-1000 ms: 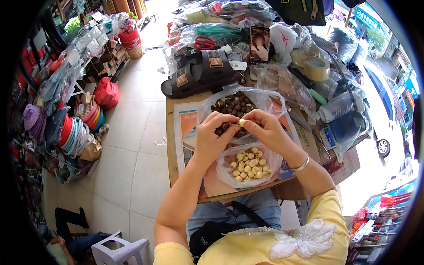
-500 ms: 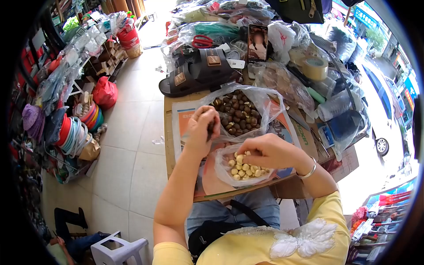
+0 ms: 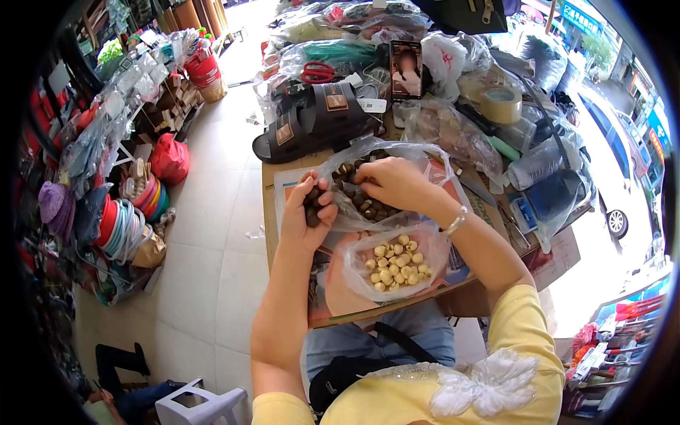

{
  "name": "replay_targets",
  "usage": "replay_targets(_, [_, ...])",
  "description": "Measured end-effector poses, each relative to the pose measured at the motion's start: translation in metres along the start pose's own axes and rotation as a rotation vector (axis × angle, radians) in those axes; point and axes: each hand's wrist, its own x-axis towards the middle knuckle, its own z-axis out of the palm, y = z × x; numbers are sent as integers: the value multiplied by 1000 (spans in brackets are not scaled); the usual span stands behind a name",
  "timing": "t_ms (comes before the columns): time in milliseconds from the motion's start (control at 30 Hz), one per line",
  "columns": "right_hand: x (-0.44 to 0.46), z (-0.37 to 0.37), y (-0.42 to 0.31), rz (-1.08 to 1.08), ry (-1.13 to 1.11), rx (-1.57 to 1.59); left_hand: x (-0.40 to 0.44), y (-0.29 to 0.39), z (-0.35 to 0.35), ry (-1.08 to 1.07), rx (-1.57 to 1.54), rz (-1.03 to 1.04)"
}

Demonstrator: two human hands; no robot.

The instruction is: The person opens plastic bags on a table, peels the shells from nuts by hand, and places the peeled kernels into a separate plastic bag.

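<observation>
Brown shells or nuts lie cupped in my left hand [image 3: 309, 212], its fingers curled round them, just left of the upper bag. My right hand [image 3: 398, 185] reaches into the upper clear plastic bag [image 3: 433, 164], its fingertips among dark brown nuts [image 3: 373, 210]; whether it pinches one is hidden. Nearer to me, a second clear bag [image 3: 354, 273] lies open with several pale peeled kernels [image 3: 397, 263] in it. Both bags rest on a printed paper sheet [image 3: 333, 297] on the cardboard-covered table.
Behind the bags are black sandals [image 3: 312, 124], red-handled scissors [image 3: 318, 72], a phone [image 3: 406, 71] and a tape roll [image 3: 501, 105]. A knife [image 3: 478, 190] lies right. A stool [image 3: 202, 404] and a seated person [image 3: 120, 389] are at lower left.
My right hand came down from the pinched pale kernel to the lower bag, then moved up into the bag of brown nuts. My left hand moved left, away from the right, and turned its palm up.
</observation>
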Motion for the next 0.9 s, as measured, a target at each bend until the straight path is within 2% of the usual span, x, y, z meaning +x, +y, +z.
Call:
replay_targets(100, [22, 12, -2, 49, 114, -179, 0, 0, 1, 45, 32, 4])
replay_targets(367, [43, 21, 3, 56, 108, -203, 0, 0, -1, 28, 44, 10])
replay_targets(467, [29, 14, -5, 18, 182, -142, -2, -2, 4, 87, 170, 38])
replay_targets(567, [10, 0, -20, -23, 235, -93, -4, -7, 12, 119, 485, 61])
replay_targets(800, [-5, 6, -29, -205, 415, -197, -6, -14, 20, 145, 682, 74])
replay_targets(900, [-8, 8, -30, -295, 482, -207, -4, -17, 21, 174, 831, 176])
